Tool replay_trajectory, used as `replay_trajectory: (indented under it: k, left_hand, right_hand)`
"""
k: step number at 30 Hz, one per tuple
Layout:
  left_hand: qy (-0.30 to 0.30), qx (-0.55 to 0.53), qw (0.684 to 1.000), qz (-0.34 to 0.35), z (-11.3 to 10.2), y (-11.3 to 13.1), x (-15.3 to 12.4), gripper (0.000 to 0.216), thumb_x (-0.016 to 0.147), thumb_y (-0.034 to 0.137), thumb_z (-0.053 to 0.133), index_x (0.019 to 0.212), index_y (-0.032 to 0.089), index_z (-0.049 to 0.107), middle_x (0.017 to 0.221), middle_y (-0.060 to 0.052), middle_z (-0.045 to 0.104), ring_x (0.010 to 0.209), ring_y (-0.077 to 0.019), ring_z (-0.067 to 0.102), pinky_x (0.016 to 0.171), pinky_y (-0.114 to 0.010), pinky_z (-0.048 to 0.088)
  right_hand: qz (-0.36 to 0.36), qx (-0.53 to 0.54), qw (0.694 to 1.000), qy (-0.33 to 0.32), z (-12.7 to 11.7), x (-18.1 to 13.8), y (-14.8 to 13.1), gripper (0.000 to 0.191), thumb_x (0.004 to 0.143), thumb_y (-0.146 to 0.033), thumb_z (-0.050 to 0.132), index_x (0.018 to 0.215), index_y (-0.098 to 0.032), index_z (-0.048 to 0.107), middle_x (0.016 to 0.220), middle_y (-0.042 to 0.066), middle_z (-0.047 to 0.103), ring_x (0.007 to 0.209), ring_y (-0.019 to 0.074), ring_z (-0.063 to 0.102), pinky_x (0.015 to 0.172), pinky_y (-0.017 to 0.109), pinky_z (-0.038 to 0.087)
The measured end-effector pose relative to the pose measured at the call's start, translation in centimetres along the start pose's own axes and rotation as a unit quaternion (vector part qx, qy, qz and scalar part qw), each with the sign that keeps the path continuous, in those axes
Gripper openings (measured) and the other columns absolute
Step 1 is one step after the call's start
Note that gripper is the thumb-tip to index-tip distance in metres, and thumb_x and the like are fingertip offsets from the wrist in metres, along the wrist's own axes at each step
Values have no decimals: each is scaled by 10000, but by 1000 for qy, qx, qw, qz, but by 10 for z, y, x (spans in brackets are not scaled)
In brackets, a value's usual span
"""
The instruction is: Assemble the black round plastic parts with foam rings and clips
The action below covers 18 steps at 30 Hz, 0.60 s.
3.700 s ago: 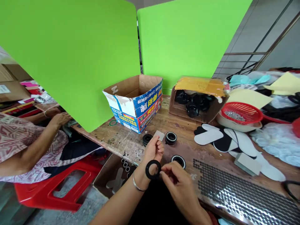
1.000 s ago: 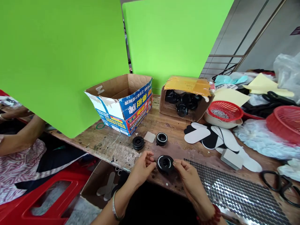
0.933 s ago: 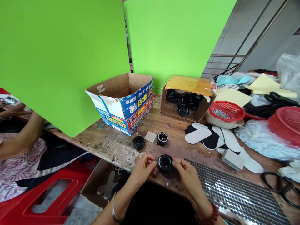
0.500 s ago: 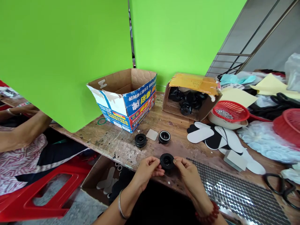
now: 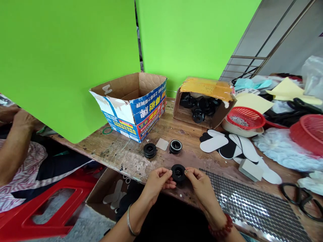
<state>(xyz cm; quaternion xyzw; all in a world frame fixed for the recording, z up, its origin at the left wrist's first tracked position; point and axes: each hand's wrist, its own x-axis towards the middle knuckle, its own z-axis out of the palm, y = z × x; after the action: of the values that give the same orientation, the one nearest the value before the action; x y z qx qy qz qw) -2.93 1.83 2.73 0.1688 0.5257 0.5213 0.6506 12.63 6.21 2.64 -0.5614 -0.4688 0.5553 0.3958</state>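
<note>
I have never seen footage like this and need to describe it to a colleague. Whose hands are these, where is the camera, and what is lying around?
There is no machine here. The camera sits on a person's head and looks forward and down, so the two bare hands at the bottom are the wearer's own. The left hand and the right hand pinch a small black round part between their fingertips, just over the wooden table. Two similar black parts lie a little further back beside a small grey pad. Behind them stand an open printed box and a taped box with more black pieces inside. To the right are a red basket and white and black cut-out shapes. The arm at far left belongs to another person.
</note>
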Motion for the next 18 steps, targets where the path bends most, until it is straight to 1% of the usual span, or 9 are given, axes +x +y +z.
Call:
replay_trajectory:
  k: [3, 5, 6, 7, 9, 11, 13, 15, 18]
  left_hand:
    - [5, 10, 1000, 8, 2, 1, 1, 644, 432, 603, 916, 742, 150, 579, 579, 18, 651, 504, -124, 662, 517, -217, 580]
    - [8, 17, 1000, 16, 3, 3, 2, 610, 477, 553, 914, 801, 162, 576, 576, 41, 636, 513, -127, 662, 517, -227, 585]
    - [9, 22, 1000, 20, 4, 4, 2, 580, 505, 513, 911, 830, 163, 582, 574, 52, 626, 518, -125, 659, 520, -230, 589]
    - [9, 27, 999, 23, 5, 6, 3, 542, 535, 467, 904, 856, 160, 594, 571, 60, 615, 521, -121, 654, 525, -232, 592]
    - [5, 42, 999, 21, 7, 10, 4, 449, 591, 375, 875, 885, 142, 629, 571, 60, 605, 514, -111, 640, 525, -233, 595]
    - [-4, 60, 998, 9, 8, 14, 5, 353, 639, 302, 830, 891, 121, 662, 597, 34, 632, 502, -107, 632, 514, -233, 592]
    - [-13, 78, 997, -3, 9, 18, 8, 278, 670, 255, 789, 884, 109, 687, 633, 3, 667, 487, -107, 629, 494, -236, 587]
    - [-16, 97, 995, -7, 11, 20, 12, 218, 693, 236, 761, 861, 111, 701, 642, -7, 680, 459, -105, 617, 456, -227, 567]
    - [0, 122, 992, 15, 16, 16, 20, 127, 708, 230, 750, 769, 135, 691, 549, 33, 625, 373, -82, 554, 357, -168, 470]
  right_hand:
    - [-74, -78, 994, 3, -1, -1, 0, 340, 695, -528, 628, 623, -198, 584, 778, 67, 656, 749, 215, 597, 724, 326, 467]
    - [-145, -162, 976, 11, -3, 0, -2, 331, 749, -510, 583, 606, -216, 533, 661, 25, 585, 648, 183, 545, 643, 303, 438]
    - [-167, -200, 965, 11, -5, 1, -3, 328, 760, -501, 576, 600, -224, 503, 613, 3, 543, 601, 168, 515, 604, 292, 420]
    - [-171, -223, 960, 2, -7, 3, -5, 325, 758, -500, 578, 607, -230, 481, 584, -14, 514, 560, 154, 494, 565, 281, 405]
    - [-118, -224, 966, -47, -12, 9, -8, 327, 733, -540, 586, 673, -235, 482, 561, -37, 507, 476, 136, 486, 470, 257, 380]
    - [-22, -188, 975, -120, -14, 18, -11, 396, 687, -615, 590, 758, -236, 499, 543, -54, 525, 392, 133, 494, 371, 236, 350]
    - [50, -154, 971, -178, -13, 28, -13, 465, 641, -670, 597, 777, -237, 497, 495, -72, 521, 328, 130, 479, 310, 217, 322]
    - [75, -139, 966, -202, -9, 38, -14, 475, 612, -676, 619, 730, -236, 485, 437, -82, 500, 293, 116, 453, 289, 196, 298]
    - [65, -137, 967, -202, 2, 50, -15, 450, 603, -637, 656, 651, -227, 477, 403, -85, 482, 260, 81, 385, 268, 176, 230]
